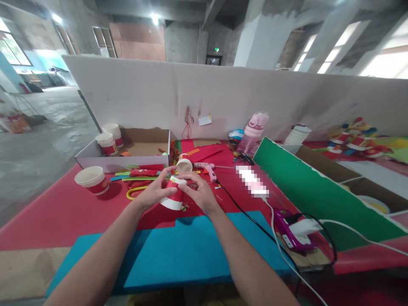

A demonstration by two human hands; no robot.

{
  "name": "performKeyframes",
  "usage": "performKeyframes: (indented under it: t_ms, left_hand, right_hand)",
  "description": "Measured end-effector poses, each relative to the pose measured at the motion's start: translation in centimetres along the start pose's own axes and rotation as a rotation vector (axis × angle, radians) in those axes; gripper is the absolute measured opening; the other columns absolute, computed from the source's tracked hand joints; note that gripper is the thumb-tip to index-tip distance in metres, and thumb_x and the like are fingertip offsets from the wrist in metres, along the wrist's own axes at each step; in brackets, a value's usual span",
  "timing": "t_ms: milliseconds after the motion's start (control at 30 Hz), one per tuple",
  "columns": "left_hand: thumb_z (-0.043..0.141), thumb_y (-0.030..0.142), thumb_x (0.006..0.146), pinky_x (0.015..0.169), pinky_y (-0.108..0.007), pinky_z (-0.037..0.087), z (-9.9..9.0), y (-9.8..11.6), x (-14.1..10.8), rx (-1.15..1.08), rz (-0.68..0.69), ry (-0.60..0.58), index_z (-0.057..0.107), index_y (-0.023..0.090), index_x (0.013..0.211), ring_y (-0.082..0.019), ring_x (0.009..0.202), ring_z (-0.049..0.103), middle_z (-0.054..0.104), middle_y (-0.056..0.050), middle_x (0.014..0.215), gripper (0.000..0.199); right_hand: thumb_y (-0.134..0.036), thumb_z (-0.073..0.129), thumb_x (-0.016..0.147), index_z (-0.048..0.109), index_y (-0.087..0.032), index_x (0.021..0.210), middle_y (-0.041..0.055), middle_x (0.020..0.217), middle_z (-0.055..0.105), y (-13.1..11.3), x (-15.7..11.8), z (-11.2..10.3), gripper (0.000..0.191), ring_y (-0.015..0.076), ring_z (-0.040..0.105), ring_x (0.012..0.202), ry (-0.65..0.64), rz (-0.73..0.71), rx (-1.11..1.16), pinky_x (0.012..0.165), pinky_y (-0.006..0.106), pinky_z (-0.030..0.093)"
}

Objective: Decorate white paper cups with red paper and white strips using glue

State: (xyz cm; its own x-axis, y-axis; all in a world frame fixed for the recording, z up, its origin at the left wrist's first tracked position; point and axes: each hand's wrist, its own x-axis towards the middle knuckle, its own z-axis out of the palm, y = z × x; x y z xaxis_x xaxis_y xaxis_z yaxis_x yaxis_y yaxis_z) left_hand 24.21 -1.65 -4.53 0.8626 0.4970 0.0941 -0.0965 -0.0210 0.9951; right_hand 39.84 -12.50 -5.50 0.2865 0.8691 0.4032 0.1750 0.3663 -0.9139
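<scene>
Between my two hands is a red and white paper cup [174,196], tilted, its white rim facing down toward me. My left hand [156,190] grips its left side, the thumb lying across the red wall. On the other side my right hand [199,191] pinches the cup near its narrow end. A small green and yellow bit shows near the top of the cup. Just beyond my fingers another paper cup [184,163] lies with its mouth toward me. A pink hot glue gun [206,170] rests behind my right hand.
Scissors with yellow handles [135,193] and a larger paper cup [92,180] are on the left. Behind stands a cardboard box [127,162] with more cups. To the right are a pink bottle [254,134], a purple power strip [295,231], trailing cables and a green-sided box [318,193].
</scene>
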Motion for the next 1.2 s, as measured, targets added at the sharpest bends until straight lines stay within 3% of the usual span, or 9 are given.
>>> performKeyframes:
  t_ms: [100, 233, 333, 467, 600, 767, 967, 1200]
  left_hand:
    - [0.075, 0.037, 0.071, 0.065, -0.031, 0.053, 0.4, -0.2, -0.1, 0.019, 0.010, -0.017, 0.037, 0.027, 0.140, -0.021, 0.076, 0.066, 0.066, -0.008, 0.098, 0.079]
    - [0.075, 0.039, 0.071, 0.074, -0.033, 0.052, 0.7, -0.8, 0.1, -0.020, 0.063, -0.031, 0.037, 0.026, 0.141, -0.024, 0.088, 0.064, 0.063, -0.010, 0.109, 0.081]
    - [0.070, 0.039, 0.075, 0.079, -0.032, 0.051, 1.4, -1.3, 0.5, -0.021, 0.127, 0.077, 0.037, 0.023, 0.141, -0.023, 0.091, 0.063, 0.063, -0.010, 0.109, 0.075]
    - [0.063, 0.036, 0.081, 0.084, -0.032, 0.048, 2.0, -2.0, 1.3, 0.086, 0.208, 0.250, 0.039, 0.020, 0.136, -0.020, 0.093, 0.060, 0.062, -0.008, 0.105, 0.063]
    - [0.066, 0.034, 0.079, 0.084, -0.033, 0.049, 1.5, -2.4, 1.7, 0.355, 0.338, 0.372, 0.050, 0.020, 0.124, -0.020, 0.095, 0.060, 0.061, -0.007, 0.105, 0.050]
    - [0.062, 0.027, 0.083, 0.079, -0.030, 0.049, 1.8, -2.0, 1.2, 0.705, 0.444, 0.424, 0.066, 0.020, 0.095, -0.018, 0.085, 0.063, 0.068, -0.005, 0.091, 0.015]
    - [0.059, 0.020, 0.084, 0.075, -0.028, 0.051, 2.6, -1.9, 0.9, 0.781, 0.506, 0.451, 0.070, 0.021, 0.088, -0.018, 0.082, 0.066, 0.073, -0.004, 0.088, 0.012]
    - [0.060, 0.017, 0.083, 0.071, -0.027, 0.050, 2.7, -2.2, 0.9, 0.843, 0.434, 0.521, 0.072, 0.022, 0.084, -0.017, 0.077, 0.067, 0.074, -0.002, 0.085, 0.014]
  right_hand:
    - [-0.038, 0.064, 0.080, 0.066, -0.023, 0.103, 0.0058, 0.118, 0.063, 0.1, -0.1, 0.0, 0.028, 0.0204, 0.058, 0.111, -0.076, 0.044, 0.066, 0.090, 0.033, 0.048]
    - [-0.038, 0.067, 0.079, 0.054, -0.027, 0.125, 0.0056, 0.129, 0.057, -0.3, -0.4, 0.0, 0.049, 0.0205, 0.056, 0.115, -0.202, 0.155, 0.207, 0.096, 0.035, 0.046]
    - [-0.038, 0.070, 0.077, 0.046, -0.030, 0.133, 0.0046, 0.133, 0.054, -0.5, -0.6, 0.5, 0.061, 0.0222, 0.052, 0.122, -0.268, 0.206, 0.288, 0.100, 0.038, 0.044]
    - [-0.035, 0.072, 0.075, 0.042, -0.032, 0.137, 0.0015, 0.138, 0.050, 0.5, -0.4, 1.2, 0.069, 0.0220, 0.044, 0.130, -0.142, 0.147, 0.311, 0.108, 0.039, 0.036]
    - [-0.030, 0.072, 0.072, 0.039, -0.030, 0.138, 0.0022, 0.144, 0.043, 2.3, -0.1, 1.3, 0.073, 0.0226, 0.042, 0.131, 0.025, 0.084, 0.231, 0.109, 0.039, 0.035]
    - [-0.024, 0.071, 0.066, 0.049, -0.024, 0.124, 0.0054, 0.127, 0.056, 3.7, 0.1, 1.0, 0.063, 0.0235, 0.052, 0.117, 0.185, 0.085, 0.044, 0.102, 0.040, 0.040]
    - [-0.024, 0.069, 0.064, 0.051, -0.021, 0.107, 0.0019, 0.097, 0.062, 4.1, 0.1, 1.3, 0.047, 0.0191, 0.058, 0.088, 0.234, 0.134, -0.055, 0.082, 0.034, 0.048]
    - [-0.025, 0.066, 0.067, 0.048, -0.021, 0.109, 0.0029, 0.100, 0.061, 4.3, 0.0, 1.6, 0.047, 0.0191, 0.058, 0.088, 0.212, 0.104, -0.108, 0.083, 0.034, 0.046]
